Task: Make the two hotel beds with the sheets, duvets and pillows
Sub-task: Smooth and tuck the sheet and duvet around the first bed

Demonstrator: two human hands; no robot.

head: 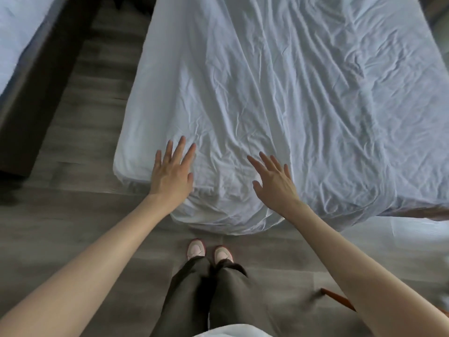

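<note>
Room: grey wood-plank floor [85,117], 2 beds in view. Bed 1 [128,164] fills the centre and right; bed 2 [14,32] shows only as a white corner at upper left, on a dark base [48,69], well apart from bed 1 across a strip of floor.

Sheet [267,81]: white, spread over bed 1, heavily creased, with long folds running up the mattress. The near edge hangs over the foot of the bed and bunches there.

Left grip [171,171]: apart, fingers [181,147] straight and spread, palm down on the sheet near the near-left corner of bed 1.

Right grip [274,183]: apart, fingers straight and fanned, palm down over the sheet just beside the foot edge. I cannot tell whether it presses or only hovers. It holds nothing.

I see my 2 pale shoes [196,249] on the floor just short of the hanging sheet, dark trousers [226,295] above them. Something white [388,234] lies on the floor at right; blurred, kind unclear.
</note>
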